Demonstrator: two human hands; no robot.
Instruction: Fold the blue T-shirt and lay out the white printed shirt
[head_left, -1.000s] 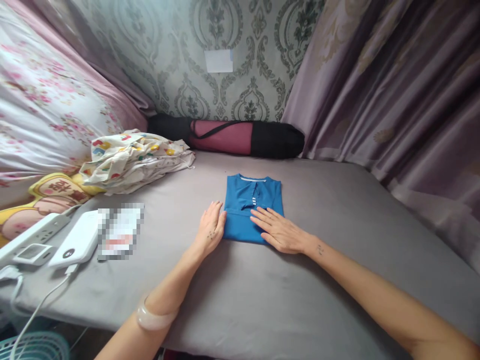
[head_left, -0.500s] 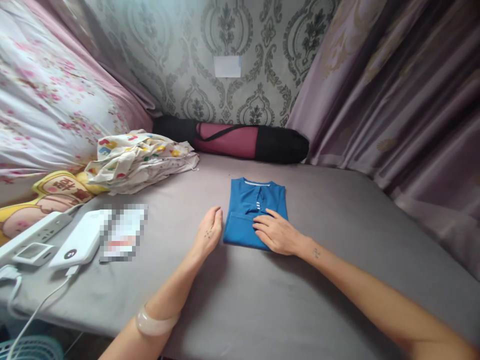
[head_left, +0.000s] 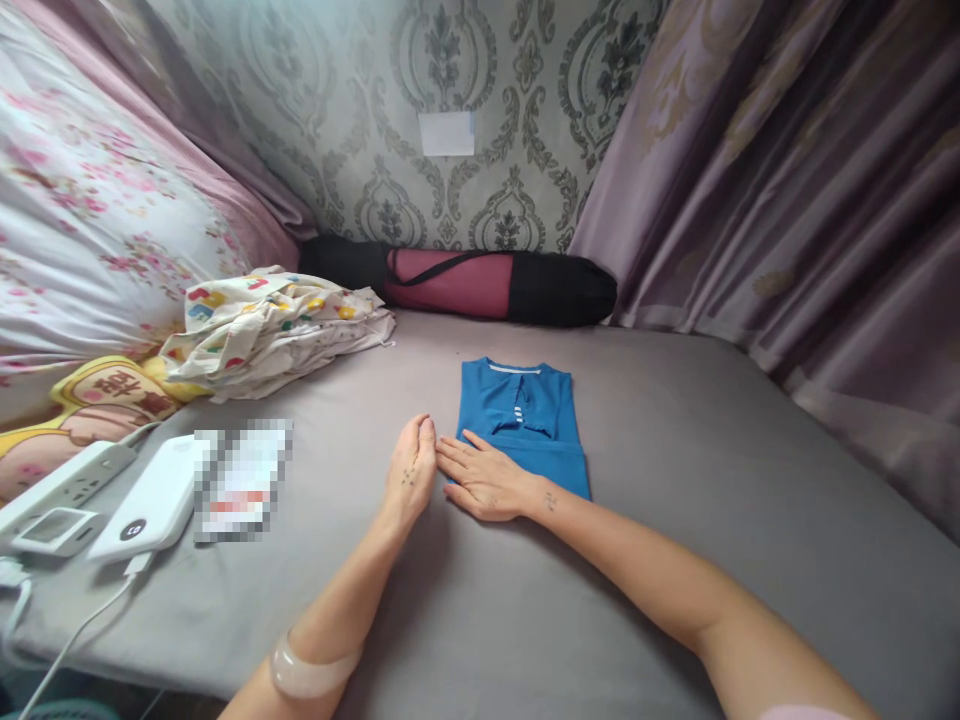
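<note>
A blue shirt (head_left: 540, 400) lies folded into a compact rectangle, its collar pointing away from me and its lower part turned up over the front. My right hand (head_left: 480, 478) rests flat on the shirt's near left corner, fingers stretched out to the left, hiding that corner. Just left of the shirt, my left hand (head_left: 412, 470) stands on its edge on the sheet, fingers extended and holding nothing. The right fingertips come very close to the left hand; whether they touch, I cannot tell.
Left on the grey bed sheet (head_left: 675, 450) lie a white power bank (head_left: 154, 500), a power strip (head_left: 71, 485), a blurred-out item (head_left: 244, 480) and a patterned cloth heap (head_left: 277, 330). A black and maroon roll bag (head_left: 457, 283) lies along the wall.
My right hand has slid left across the shirt, from its right half to its near left corner. The left hand stays beside the shirt. The view has shifted slightly.
</note>
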